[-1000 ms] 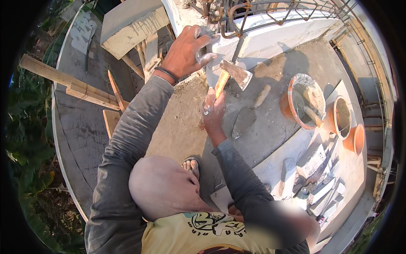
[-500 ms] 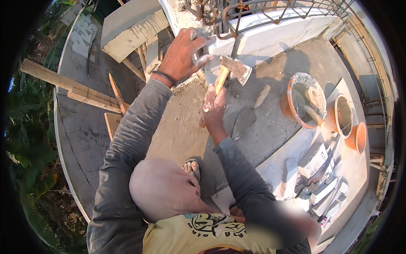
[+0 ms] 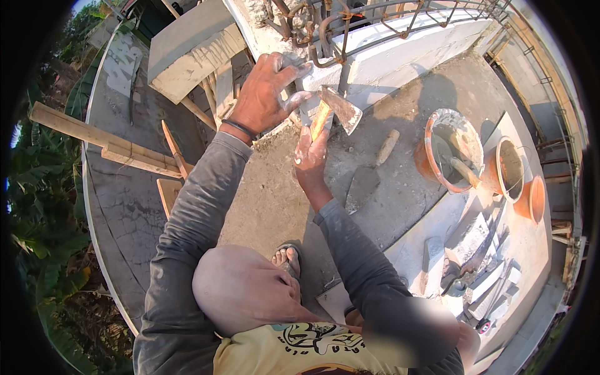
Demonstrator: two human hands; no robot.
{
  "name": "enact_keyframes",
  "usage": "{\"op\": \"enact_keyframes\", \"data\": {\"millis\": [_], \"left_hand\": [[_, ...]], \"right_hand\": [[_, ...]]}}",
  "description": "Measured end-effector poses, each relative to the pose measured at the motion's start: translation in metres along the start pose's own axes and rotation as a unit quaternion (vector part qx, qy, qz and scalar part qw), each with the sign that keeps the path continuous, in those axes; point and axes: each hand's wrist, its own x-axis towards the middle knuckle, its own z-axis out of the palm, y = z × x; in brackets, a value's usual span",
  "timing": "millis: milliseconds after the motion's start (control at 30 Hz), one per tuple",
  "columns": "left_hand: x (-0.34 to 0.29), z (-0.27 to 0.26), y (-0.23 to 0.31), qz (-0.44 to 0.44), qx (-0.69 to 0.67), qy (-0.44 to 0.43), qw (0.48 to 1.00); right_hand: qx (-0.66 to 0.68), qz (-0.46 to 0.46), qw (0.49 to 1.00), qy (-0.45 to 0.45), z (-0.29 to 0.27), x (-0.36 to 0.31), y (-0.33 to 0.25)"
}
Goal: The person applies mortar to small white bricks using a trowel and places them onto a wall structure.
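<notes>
Now, from my feed, I've got the right hand [image 3: 311, 153] wrapped round the wooden handle [image 3: 321, 120] of the hatchet [image 3: 342, 110], its blade just right of the left hand [image 3: 265, 90]. Hands apart: the left sits at the white block's [image 3: 325, 76] end, thumb spread; whether it's gripping, I can't tell.
</notes>
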Motion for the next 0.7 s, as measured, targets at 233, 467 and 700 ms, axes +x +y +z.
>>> {"op": "enact_keyframes", "data": {"millis": [233, 467, 700], "left_hand": [[0.000, -0.001, 0.001, -0.006, -0.004, -0.008, 1.000], [0.000, 0.002, -0.001, 0.003, -0.001, 0.013, 1.000], [0.001, 0.002, 0.000, 0.004, 0.008, 0.005, 1.000]], "right_hand": [[0.022, 0.035, 0.999, -0.004, 0.002, 0.001, 0.006], [0.063, 0.051, 0.997, -0.013, -0.001, -0.002, -0.008], [0.024, 0.007, 1.000, -0.007, 0.001, 0.001, 0.007]]}}
